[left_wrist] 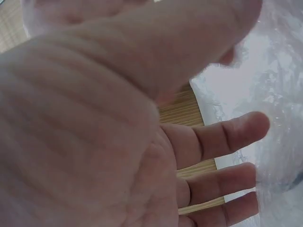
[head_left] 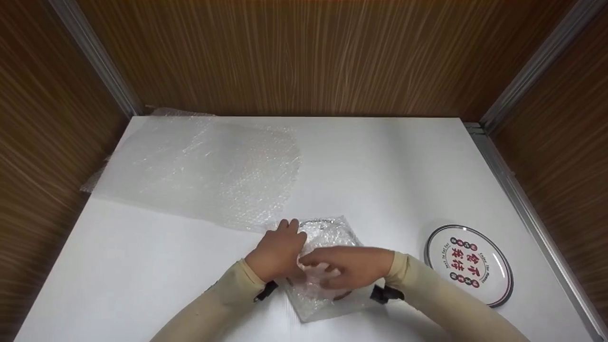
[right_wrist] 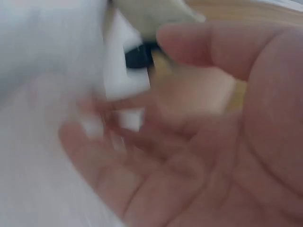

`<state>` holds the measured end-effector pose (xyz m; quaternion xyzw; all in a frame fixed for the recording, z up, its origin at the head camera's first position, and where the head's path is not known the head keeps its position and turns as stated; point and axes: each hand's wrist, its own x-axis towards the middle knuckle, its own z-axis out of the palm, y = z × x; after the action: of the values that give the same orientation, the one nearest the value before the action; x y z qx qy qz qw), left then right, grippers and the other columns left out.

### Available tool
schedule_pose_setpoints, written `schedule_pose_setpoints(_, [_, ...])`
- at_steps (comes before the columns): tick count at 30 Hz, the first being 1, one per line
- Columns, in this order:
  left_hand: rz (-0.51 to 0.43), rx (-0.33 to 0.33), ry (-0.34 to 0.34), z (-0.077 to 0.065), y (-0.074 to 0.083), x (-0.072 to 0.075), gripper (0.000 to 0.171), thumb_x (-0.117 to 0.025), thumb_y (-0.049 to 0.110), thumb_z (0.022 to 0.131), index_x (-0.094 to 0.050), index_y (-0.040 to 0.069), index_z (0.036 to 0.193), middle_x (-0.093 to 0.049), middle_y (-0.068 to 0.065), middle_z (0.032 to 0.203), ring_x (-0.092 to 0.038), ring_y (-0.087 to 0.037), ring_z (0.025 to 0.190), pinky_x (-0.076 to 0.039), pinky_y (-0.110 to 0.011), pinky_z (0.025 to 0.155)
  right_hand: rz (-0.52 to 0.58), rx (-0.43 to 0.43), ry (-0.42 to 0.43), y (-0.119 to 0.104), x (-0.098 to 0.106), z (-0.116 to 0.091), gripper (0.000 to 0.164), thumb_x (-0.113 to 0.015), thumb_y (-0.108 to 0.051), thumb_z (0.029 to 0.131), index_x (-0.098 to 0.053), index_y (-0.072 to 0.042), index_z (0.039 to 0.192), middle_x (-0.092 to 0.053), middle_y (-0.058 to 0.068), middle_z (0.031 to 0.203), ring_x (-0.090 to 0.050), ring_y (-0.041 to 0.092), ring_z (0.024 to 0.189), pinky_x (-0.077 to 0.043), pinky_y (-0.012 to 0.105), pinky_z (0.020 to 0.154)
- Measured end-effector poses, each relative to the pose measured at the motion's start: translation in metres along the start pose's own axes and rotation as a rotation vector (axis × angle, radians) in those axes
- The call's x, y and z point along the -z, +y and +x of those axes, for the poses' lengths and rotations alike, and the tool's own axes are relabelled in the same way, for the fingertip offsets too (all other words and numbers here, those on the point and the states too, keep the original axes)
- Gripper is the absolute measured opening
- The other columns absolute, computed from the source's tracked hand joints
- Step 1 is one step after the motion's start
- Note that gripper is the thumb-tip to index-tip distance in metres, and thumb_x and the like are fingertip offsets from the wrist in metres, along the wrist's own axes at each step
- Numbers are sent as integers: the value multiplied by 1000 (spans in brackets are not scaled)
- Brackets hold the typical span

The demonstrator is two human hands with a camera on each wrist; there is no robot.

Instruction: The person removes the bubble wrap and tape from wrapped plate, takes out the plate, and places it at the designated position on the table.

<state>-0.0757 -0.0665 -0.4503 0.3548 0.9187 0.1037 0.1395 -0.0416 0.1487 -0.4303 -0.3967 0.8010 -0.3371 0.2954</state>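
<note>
A folded bundle of bubble wrap [head_left: 327, 308] lies near the front of the white table, and part of a dark curved rim shows through it. My left hand [head_left: 280, 251] lies along the bundle's left edge. In the left wrist view its fingers [left_wrist: 236, 135] are extended, with the tips at the clear bubble wrap [left_wrist: 279, 85]. Over the middle of the bundle is my right hand [head_left: 349, 266], its fingers spread and slightly bent toward the left hand. The right wrist view is blurred; there the right palm [right_wrist: 203, 184] shows with nothing gripped in it.
A long sheet of bubble wrap [head_left: 190, 166] covers the table's left and back-left, hanging over its edge. To the right lies a round white plate [head_left: 468, 263] with a dark rim and red and black lettering. Wood-grain panels [head_left: 304, 57] enclose the white table [head_left: 380, 166].
</note>
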Motion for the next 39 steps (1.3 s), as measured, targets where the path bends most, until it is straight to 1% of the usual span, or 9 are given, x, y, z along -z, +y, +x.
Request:
schedule_pose_setpoints(6, [31,4,22,1,1,-1,63,-98,43,62,-64,6,99,-49,-7,101,-49,-23,94,-51,-37,65,-322,-197,207,26,33,-18,28,-74,-7,90,-69,-4,118,-67,6,101,-63,19,88,-54,35,78])
schedule_pose_setpoints(12, [70,-64,55,4,-1,0,63,-97,41,66,-64,4,105,-52,-7,99,-51,-23,91,-51,-36,69,-336,-368,229,35,38,-14,35,-82,-18,85,-65,-6,113,-58,-1,92,-56,16,81,-51,38,74])
schedule_pose_setpoints(17, [-62,-121,38,6,-19,17,50,-85,28,85,-65,3,123,-60,-11,120,-58,-28,111,-55,-41,89,-321,-440,263,39,32,-8,40,-83,-20,82,-60,-8,112,-57,-2,94,-53,16,76,-49,39,71])
schedule_pose_setpoints(22, [-99,26,153,2,-56,32,39,-68,4,89,-64,0,128,-59,-23,132,-55,-44,123,-51,-57,96,-276,-446,279,40,26,-12,39,-83,-21,82,-61,-9,112,-54,-5,90,-50,14,73,-47,35,70])
schedule_pose_setpoints(24, [-87,126,118,0,-74,34,42,-63,2,89,-63,-2,131,-54,-30,139,-49,-51,130,-46,-62,103,-271,-446,267,38,25,-15,42,-84,-20,81,-61,-9,115,-54,-6,92,-51,14,75,-47,35,71])
schedule_pose_setpoints(27, [-122,246,-17,1,-98,34,49,-56,6,94,-57,0,143,-39,-35,154,-31,-56,144,-32,-65,116,-275,-454,232,34,24,-17,49,-84,-20,80,-60,-9,121,-55,-5,98,-53,16,79,-48,38,74])
schedule_pose_setpoints(30, [-199,305,-99,2,-116,32,55,-52,11,100,-47,3,154,-24,-34,163,-17,-54,152,-20,-65,122,-278,-462,208,30,23,-17,55,-84,-18,76,-58,-9,124,-55,-3,102,-54,18,82,-49,41,75])
schedule_pose_setpoints(33, [-234,325,-85,5,-124,27,57,-53,16,102,-43,8,157,-22,-33,164,-17,-52,152,-20,-67,120,-301,-460,210,28,21,-16,57,-85,-19,75,-57,-9,123,-54,-2,101,-54,19,83,-50,41,75])
schedule_pose_setpoints(39, [-154,329,66,10,-113,20,57,-59,20,100,-49,6,153,-35,-38,155,-37,-56,138,-38,-68,108,-347,-467,244,29,16,-13,57,-89,-20,69,-55,-10,113,-52,-1,94,-52,19,81,-50,40,73])
